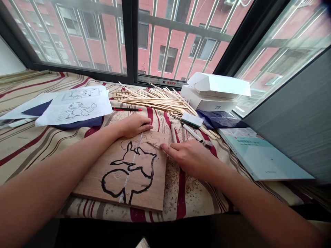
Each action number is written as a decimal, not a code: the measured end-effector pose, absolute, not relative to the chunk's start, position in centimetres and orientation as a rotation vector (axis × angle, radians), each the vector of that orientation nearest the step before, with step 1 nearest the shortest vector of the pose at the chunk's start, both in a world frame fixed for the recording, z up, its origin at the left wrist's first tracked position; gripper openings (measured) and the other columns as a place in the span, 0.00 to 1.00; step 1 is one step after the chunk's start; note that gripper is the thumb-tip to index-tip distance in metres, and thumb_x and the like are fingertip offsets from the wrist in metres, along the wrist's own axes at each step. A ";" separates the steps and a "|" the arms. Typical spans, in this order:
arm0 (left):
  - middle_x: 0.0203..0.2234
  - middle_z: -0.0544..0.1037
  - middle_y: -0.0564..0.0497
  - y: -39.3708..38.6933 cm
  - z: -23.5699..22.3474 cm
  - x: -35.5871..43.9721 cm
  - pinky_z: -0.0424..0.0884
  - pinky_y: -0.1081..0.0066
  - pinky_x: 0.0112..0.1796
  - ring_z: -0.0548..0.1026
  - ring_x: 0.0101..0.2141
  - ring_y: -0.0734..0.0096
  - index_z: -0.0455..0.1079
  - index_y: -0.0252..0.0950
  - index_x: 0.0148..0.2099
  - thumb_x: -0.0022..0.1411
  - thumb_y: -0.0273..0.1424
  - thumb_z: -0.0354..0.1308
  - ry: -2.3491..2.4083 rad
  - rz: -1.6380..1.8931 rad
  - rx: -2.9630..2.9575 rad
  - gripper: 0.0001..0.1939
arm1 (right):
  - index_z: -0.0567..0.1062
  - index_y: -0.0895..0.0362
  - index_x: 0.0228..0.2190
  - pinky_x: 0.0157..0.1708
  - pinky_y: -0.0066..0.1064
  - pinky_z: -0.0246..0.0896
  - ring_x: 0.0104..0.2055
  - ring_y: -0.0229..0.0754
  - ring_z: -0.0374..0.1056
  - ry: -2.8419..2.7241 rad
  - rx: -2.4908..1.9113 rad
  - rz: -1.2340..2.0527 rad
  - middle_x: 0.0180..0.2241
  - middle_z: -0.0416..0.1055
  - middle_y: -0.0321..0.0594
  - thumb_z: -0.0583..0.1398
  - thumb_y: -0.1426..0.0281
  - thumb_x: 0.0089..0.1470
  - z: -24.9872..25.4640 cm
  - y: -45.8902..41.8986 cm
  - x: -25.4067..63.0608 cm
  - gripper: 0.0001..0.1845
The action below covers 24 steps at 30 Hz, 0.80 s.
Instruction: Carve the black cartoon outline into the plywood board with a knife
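Observation:
A flat wooden board lies on the striped cloth. It carries a thick black outline drawing, a whitish line down its length and faint pencil lines at the far end. My left hand, fingers curled, presses on the board's far left edge and steadies it. In my right hand is a slim carving tool, its thin metal tip against the pencilled area near the board's far right. Most of its handle is hidden by the fingers; a dark rounded end seems to show beyond the hand.
Crumbs and shavings cover the cloth around the board. Beyond it lie thin wooden strips, a red-and-black pen, white markers and an eraser-like block. Drawing sheets lie left; a white box and book right.

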<state>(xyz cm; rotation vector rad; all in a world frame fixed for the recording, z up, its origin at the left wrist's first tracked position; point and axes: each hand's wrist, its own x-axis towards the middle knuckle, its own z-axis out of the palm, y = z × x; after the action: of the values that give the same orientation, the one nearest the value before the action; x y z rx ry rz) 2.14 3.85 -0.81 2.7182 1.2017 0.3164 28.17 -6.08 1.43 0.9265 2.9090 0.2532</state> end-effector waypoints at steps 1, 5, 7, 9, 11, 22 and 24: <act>0.23 0.71 0.51 3.9 -0.8 2.1 0.57 0.68 0.30 0.66 0.26 0.67 0.57 0.40 0.27 0.71 0.40 0.50 1.201 0.316 2.716 0.19 | 0.75 0.64 0.61 0.25 0.35 0.38 0.26 0.39 0.67 2.925 0.906 0.242 0.33 0.80 0.43 0.56 0.84 0.57 1.4 -6.0 28.3 0.30; 0.23 0.71 0.52 3.9 -0.8 2.1 0.57 0.68 0.30 0.65 0.25 0.68 0.58 0.40 0.28 0.71 0.41 0.50 1.188 0.313 2.712 0.19 | 0.77 0.62 0.58 0.25 0.35 0.39 0.24 0.37 0.64 3.006 0.886 0.265 0.31 0.80 0.41 0.56 0.86 0.54 1.4 -5.7 29.1 0.31; 0.22 0.70 0.52 3.9 -0.8 2.1 0.56 0.68 0.30 0.64 0.25 0.68 0.57 0.40 0.27 0.71 0.41 0.50 1.186 0.316 2.711 0.19 | 0.78 0.62 0.56 0.24 0.35 0.37 0.22 0.37 0.61 3.032 0.885 0.342 0.30 0.79 0.40 0.56 0.85 0.55 1.3 -5.6 29.4 0.29; 0.22 0.69 0.52 3.9 -0.8 2.1 0.57 0.68 0.30 0.64 0.25 0.68 0.57 0.40 0.27 0.71 0.41 0.50 1.191 0.319 2.708 0.20 | 0.78 0.63 0.56 0.23 0.35 0.35 0.21 0.37 0.59 3.032 0.849 0.435 0.28 0.78 0.40 0.56 0.84 0.56 1.2 -5.6 29.6 0.27; 0.21 0.70 0.52 3.9 -0.9 2.2 0.57 0.68 0.30 0.64 0.25 0.68 0.57 0.40 0.27 0.71 0.41 0.50 1.197 0.321 2.707 0.20 | 0.77 0.64 0.57 0.23 0.35 0.34 0.21 0.38 0.59 3.016 0.786 0.510 0.28 0.77 0.40 0.56 0.82 0.59 1.1 -5.7 29.4 0.26; 0.23 0.73 0.51 4.2 -1.0 2.0 0.59 0.68 0.30 0.68 0.26 0.67 0.59 0.40 0.27 0.71 0.41 0.50 1.191 0.333 2.718 0.19 | 0.77 0.61 0.59 0.25 0.34 0.40 0.26 0.38 0.67 2.950 0.895 0.246 0.33 0.80 0.41 0.56 0.83 0.59 1.6 -5.8 28.7 0.28; 0.23 0.73 0.51 4.2 -1.0 2.0 0.59 0.68 0.30 0.68 0.26 0.67 0.61 0.40 0.28 0.71 0.41 0.50 1.180 0.332 2.720 0.19 | 0.77 0.60 0.59 0.25 0.33 0.39 0.26 0.38 0.66 2.956 0.920 0.254 0.33 0.81 0.41 0.56 0.84 0.58 1.5 -5.5 28.9 0.29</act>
<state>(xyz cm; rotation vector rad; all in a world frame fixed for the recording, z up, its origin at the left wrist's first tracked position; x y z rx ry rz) 2.00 4.18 -1.03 2.7197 1.1803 0.3325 28.95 -5.52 1.49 0.9202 2.9563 0.2539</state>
